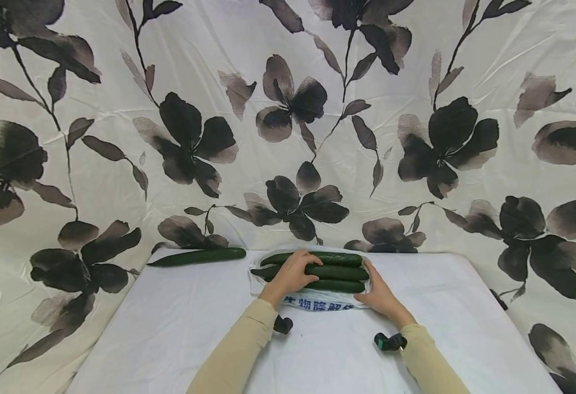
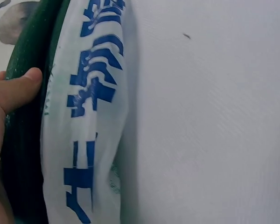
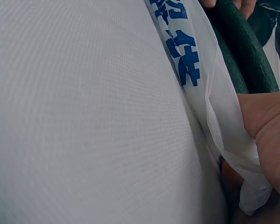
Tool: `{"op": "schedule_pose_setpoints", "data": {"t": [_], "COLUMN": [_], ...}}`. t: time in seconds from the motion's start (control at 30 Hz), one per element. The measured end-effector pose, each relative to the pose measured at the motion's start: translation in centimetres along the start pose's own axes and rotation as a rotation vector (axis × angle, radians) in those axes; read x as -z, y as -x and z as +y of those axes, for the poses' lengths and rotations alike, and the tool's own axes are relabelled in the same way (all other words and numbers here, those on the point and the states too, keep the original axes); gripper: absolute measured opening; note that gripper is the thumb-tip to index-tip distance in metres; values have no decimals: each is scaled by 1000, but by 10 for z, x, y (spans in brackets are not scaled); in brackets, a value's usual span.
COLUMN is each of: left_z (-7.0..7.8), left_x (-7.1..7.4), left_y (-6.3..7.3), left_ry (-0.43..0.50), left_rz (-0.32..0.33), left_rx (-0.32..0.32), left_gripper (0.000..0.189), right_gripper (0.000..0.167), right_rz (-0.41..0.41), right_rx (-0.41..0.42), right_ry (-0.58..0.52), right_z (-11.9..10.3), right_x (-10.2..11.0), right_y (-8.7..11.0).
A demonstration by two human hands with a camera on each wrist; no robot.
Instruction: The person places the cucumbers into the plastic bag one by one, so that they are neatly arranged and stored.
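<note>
Three long green cucumbers lie side by side in a white plastic bag with blue printed characters. Over the middle cucumber my left hand reaches from the near side, thumb and fingers curled round it; in the left wrist view the thumb presses on a cucumber. The far cucumber and the near cucumber lie on either side. At the bag's right end, my right hand grips the plastic edge. The right wrist view has the thumb side inside the opening and fingers under the plastic, partly hidden.
One more cucumber lies by itself at the table's back left edge. A white cloth covers the table. Behind it hangs a floral curtain. Each wrist wears a small black device, such as the right wrist's camera.
</note>
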State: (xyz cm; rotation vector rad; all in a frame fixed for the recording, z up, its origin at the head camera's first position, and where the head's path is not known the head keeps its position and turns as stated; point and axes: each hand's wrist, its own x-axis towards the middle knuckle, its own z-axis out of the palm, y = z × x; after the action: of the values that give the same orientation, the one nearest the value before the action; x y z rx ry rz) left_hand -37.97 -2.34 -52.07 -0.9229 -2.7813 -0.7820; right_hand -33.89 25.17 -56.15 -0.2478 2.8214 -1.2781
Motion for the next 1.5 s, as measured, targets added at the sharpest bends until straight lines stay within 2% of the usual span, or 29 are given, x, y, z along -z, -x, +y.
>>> {"op": "schedule_pose_setpoints", "data": {"t": [0.23, 0.53, 0.73, 1.0, 1.17, 1.37, 1.5], "left_z": [-4, -9, -9, -5, -7, -11, -17], "left_x": [-4, -8, -8, -3, -1, -1, 1], "left_y": [1, 1, 1, 2, 1, 1, 4], "left_ry": [25, -5, -18, 44, 118, 148, 160], "left_rz": [21, 17, 2, 15, 27, 39, 66], "left_rx": [-15, -47, -34, 1, 0, 1, -22], "left_gripper": [34, 34, 35, 32, 27, 28, 30], "right_gripper": [102, 101, 100, 100, 100, 100, 100], "right_rz": [3, 5, 3, 4, 11, 18, 20], "right_rx": [3, 17, 17, 6, 18, 33, 25], "right_ry": [-8, -5, -3, 3, 8, 6, 11], "right_z": [0, 0, -1, -1, 0, -1, -1], "right_x": [-1, -1, -1, -1, -2, -2, -1], "right_y": [1, 2, 2, 1, 0, 1, 3]}}
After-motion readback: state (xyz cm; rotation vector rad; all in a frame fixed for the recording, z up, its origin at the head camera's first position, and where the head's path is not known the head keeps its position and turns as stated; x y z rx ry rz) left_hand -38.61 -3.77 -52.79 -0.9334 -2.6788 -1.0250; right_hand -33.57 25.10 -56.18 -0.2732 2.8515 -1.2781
